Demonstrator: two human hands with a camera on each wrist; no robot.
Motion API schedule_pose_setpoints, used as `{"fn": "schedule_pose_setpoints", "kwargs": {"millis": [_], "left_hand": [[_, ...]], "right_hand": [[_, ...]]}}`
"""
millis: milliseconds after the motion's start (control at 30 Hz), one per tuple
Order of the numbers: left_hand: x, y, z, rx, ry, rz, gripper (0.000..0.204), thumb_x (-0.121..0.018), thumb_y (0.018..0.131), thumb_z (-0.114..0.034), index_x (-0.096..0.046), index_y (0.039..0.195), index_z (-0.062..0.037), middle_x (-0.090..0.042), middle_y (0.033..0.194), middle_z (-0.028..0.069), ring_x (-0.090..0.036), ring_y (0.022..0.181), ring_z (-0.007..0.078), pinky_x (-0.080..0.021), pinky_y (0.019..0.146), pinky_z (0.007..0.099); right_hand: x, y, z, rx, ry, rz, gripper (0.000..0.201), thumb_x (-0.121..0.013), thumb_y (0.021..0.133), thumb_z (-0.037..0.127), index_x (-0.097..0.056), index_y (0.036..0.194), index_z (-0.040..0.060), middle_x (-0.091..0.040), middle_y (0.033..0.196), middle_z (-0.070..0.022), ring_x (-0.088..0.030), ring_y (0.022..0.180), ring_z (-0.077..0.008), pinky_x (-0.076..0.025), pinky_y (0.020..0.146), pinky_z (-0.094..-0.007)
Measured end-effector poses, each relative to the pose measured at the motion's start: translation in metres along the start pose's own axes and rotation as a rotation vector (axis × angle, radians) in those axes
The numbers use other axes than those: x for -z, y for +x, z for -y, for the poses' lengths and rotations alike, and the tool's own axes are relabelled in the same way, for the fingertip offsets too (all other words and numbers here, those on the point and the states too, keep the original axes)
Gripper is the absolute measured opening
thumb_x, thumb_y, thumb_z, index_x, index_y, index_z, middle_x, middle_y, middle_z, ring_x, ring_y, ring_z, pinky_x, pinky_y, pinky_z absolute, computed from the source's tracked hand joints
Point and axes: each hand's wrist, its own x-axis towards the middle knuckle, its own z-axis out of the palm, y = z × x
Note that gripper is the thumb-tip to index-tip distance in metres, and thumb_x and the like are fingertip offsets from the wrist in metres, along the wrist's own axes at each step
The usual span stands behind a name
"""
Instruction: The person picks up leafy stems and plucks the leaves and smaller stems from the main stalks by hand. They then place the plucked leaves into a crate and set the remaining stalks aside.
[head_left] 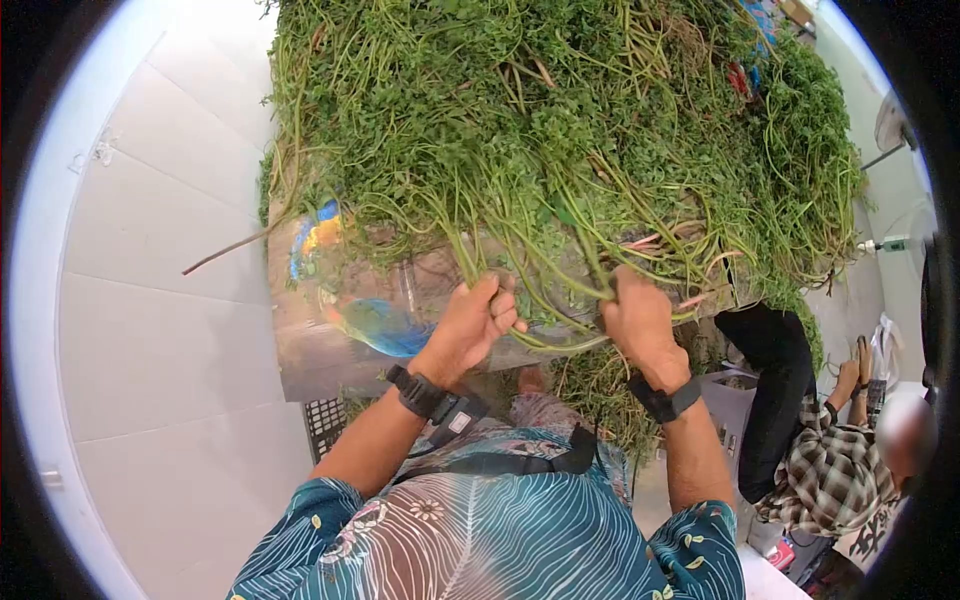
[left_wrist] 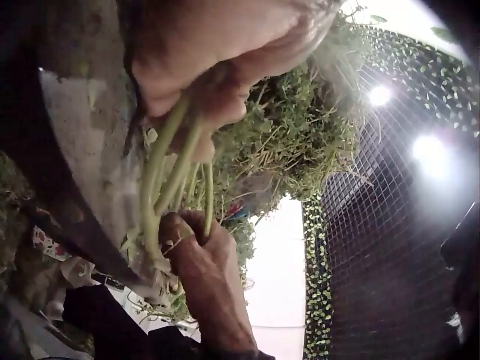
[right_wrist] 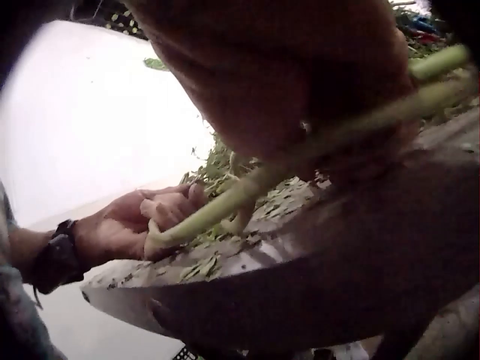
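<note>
Long green stems of a leafy plant [head_left: 560,348] bow between my two hands at the table's near edge. My left hand [head_left: 470,325] curls its fingers round a few stems that run up into the leafy heap [head_left: 520,130]. To its right, my right hand [head_left: 640,315] grips stems too, knuckles up. In the left wrist view, thick stems [left_wrist: 169,161] come out from under the left fingers toward the right hand [left_wrist: 206,270]. The right wrist view has a pale stem [right_wrist: 217,214] crossing in front, its end at the left hand [right_wrist: 142,217].
The heap covers most of the table [head_left: 300,350], whose cover bears coloured prints. A brown stalk [head_left: 230,250] juts past its left edge. More greens [head_left: 600,390] lie below the near edge, by a black crate [head_left: 325,425]. Another person in a checked shirt [head_left: 835,465] sits at the right.
</note>
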Motion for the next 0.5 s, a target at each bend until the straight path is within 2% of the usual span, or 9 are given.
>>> {"fn": "schedule_pose_setpoints", "kwargs": {"millis": [67, 100, 200, 233, 333, 367, 433, 500], "left_hand": [[0.006, 0.001, 0.001, -0.002, -0.021, 0.025, 0.019, -0.041, 0.095, -0.024, -0.050, 0.093, -0.0064, -0.037, 0.061, -0.0029, -0.042, 0.053, 0.0118, -0.049, 0.063, 0.0369], [0.006, 0.000, 0.002, 0.002, -0.025, 0.025, 0.020, -0.041, 0.095, -0.024, -0.050, 0.094, -0.0064, -0.036, 0.061, -0.0032, -0.040, 0.053, 0.0115, -0.048, 0.062, 0.0364], [0.008, -0.001, 0.001, 0.017, -0.054, 0.055, 0.021, -0.039, 0.096, -0.025, -0.049, 0.095, -0.0065, -0.033, 0.059, -0.0039, -0.036, 0.052, 0.0111, -0.046, 0.060, 0.0346], [0.010, -0.003, 0.000, 0.021, -0.065, 0.066, 0.021, -0.039, 0.096, -0.025, -0.049, 0.095, -0.0066, -0.032, 0.059, -0.0041, -0.035, 0.051, 0.0111, -0.045, 0.059, 0.0340], [0.012, -0.003, 0.000, 0.028, -0.067, 0.042, 0.020, -0.039, 0.096, -0.024, -0.049, 0.095, -0.0069, -0.035, 0.060, -0.0030, -0.039, 0.053, 0.0122, -0.047, 0.060, 0.0352], [0.010, -0.003, 0.001, 0.012, -0.059, 0.009, 0.019, -0.039, 0.096, -0.024, -0.048, 0.091, -0.0075, -0.035, 0.060, -0.0026, -0.038, 0.052, 0.0122, -0.046, 0.060, 0.0353], [0.001, -0.002, 0.001, -0.018, -0.038, -0.051, 0.020, -0.038, 0.096, -0.024, -0.045, 0.083, -0.0086, -0.035, 0.061, -0.0017, -0.038, 0.052, 0.0122, -0.045, 0.060, 0.0354], [0.000, -0.001, 0.001, -0.018, -0.046, -0.048, 0.020, -0.039, 0.095, -0.024, -0.045, 0.085, -0.0078, -0.037, 0.062, -0.0007, -0.040, 0.054, 0.0130, -0.046, 0.060, 0.0355]], "right_hand": [[-0.015, 0.007, -0.019, -0.200, 0.396, -0.088, 0.028, -0.049, 0.080, 0.009, -0.047, 0.106, -0.0009, -0.056, 0.072, -0.0123, -0.057, 0.061, -0.0226, -0.045, 0.052, -0.0345], [0.004, 0.010, -0.001, -0.430, 0.822, -0.019, 0.032, -0.041, 0.083, 0.006, -0.043, 0.115, 0.0010, -0.050, 0.068, -0.0048, -0.049, 0.055, -0.0118, -0.041, 0.047, -0.0262], [0.009, 0.016, -0.001, -0.653, 1.244, -0.289, 0.041, -0.044, 0.084, 0.005, -0.040, 0.125, 0.0016, -0.047, 0.062, 0.0009, -0.041, 0.046, -0.0078, -0.034, 0.040, -0.0236], [0.006, 0.019, -0.015, -0.696, 1.414, -0.402, 0.044, -0.045, 0.086, 0.007, -0.037, 0.128, 0.0035, -0.043, 0.060, 0.0034, -0.034, 0.042, -0.0055, -0.027, 0.037, -0.0202], [0.017, 0.023, -0.023, -0.645, 1.307, -0.470, 0.040, -0.048, 0.085, 0.010, -0.042, 0.124, 0.0040, -0.042, 0.058, 0.0040, -0.033, 0.042, -0.0044, -0.024, 0.035, -0.0198], [0.021, 0.019, -0.017, -0.562, 1.117, -0.361, 0.030, -0.055, 0.082, 0.016, -0.053, 0.109, 0.0026, -0.044, 0.058, 0.0020, -0.039, 0.043, -0.0075, -0.031, 0.037, -0.0244], [0.017, 0.010, 0.004, -0.280, 0.737, -0.159, 0.026, -0.059, 0.079, 0.019, -0.056, 0.098, 0.0016, -0.049, 0.059, -0.0032, -0.047, 0.045, -0.0150, -0.038, 0.042, -0.0306], [0.012, 0.001, 0.026, -0.024, 0.356, 0.004, 0.025, -0.063, 0.075, 0.021, -0.057, 0.088, 0.0002, -0.055, 0.064, -0.0101, -0.055, 0.053, -0.0252, -0.043, 0.049, -0.0375]]}}
